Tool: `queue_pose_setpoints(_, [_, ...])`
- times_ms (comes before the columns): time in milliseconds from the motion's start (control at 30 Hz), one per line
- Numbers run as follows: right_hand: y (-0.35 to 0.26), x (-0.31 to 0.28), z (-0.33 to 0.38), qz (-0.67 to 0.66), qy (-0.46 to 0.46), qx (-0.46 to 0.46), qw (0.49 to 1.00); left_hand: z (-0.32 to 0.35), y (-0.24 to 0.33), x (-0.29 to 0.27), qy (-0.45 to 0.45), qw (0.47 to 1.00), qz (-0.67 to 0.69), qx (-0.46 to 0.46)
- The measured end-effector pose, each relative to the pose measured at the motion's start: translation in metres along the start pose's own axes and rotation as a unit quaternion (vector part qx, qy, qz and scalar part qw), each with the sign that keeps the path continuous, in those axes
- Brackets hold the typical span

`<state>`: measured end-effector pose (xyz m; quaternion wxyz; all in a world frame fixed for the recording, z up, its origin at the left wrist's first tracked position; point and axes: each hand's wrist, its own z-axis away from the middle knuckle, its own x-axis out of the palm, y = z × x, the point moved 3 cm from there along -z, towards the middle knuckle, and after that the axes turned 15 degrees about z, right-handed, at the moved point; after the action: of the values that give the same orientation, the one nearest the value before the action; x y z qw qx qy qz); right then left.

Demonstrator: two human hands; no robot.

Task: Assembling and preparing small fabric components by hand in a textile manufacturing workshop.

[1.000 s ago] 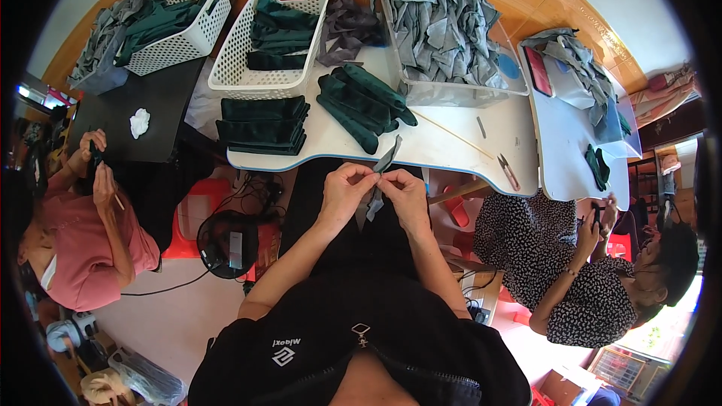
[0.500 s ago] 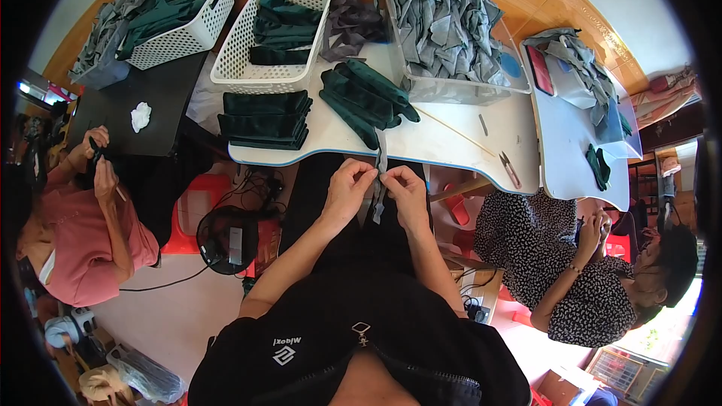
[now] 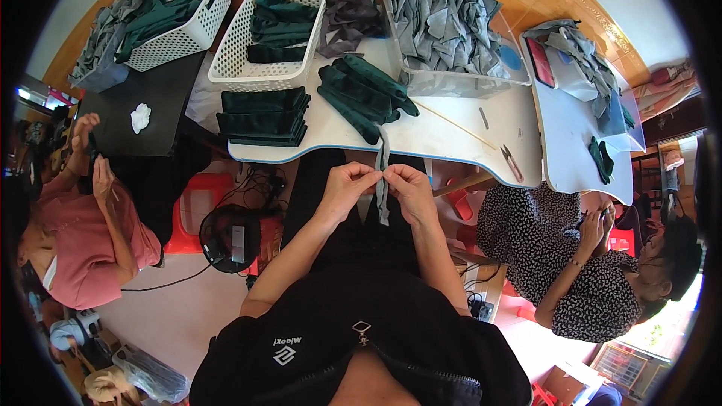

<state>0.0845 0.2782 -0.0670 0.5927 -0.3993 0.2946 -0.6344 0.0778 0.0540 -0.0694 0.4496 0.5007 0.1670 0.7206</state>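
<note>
Both my hands pinch a narrow grey fabric strip (image 3: 383, 173) that hangs upright between them, just below the white table's front edge (image 3: 444, 152). My left hand (image 3: 347, 184) grips it from the left and my right hand (image 3: 410, 184) from the right, fingertips almost touching. On the table right above lie several dark green rolled fabric pieces (image 3: 361, 94), and a flat stack of folded dark green cloth (image 3: 263, 114) sits to their left.
A clear bin of grey fabric (image 3: 440, 19) and a white basket of green cloth (image 3: 274, 26) stand at the back. Small snips (image 3: 511, 162) and a thin stick (image 3: 451, 122) lie at right. One person sits at left, another at right. A black fan (image 3: 233, 237) stands on the floor.
The grey strip has swung from slanting up over the table edge to hanging straight down between my hands. My hands stayed close together in nearly the same spot.
</note>
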Motion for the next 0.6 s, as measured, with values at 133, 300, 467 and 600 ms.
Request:
queue_pose_setpoints(133, [0.000, 0.002, 0.006, 0.027, 0.028, -0.025, 0.999, 0.000, 0.005, 0.002, -0.014, 0.995, -0.058, 0.085])
queue_pose_setpoints(300, [-0.013, 0.000, 0.012, 0.267, 0.106, -0.091, 0.954, -0.001, -0.003, 0.006, 0.001, 0.993, -0.094, 0.074])
queue_pose_setpoints(467, [-0.006, -0.011, 0.011, 0.187, 0.076, -0.069, 0.977, 0.003, 0.009, 0.021, -0.012, 0.984, -0.160, 0.071])
queue_pose_setpoints(600, [-0.014, 0.002, 0.011, 0.083, 0.019, -0.051, 0.995, 0.005, 0.014, 0.027, -0.036, 0.966, -0.229, 0.115])
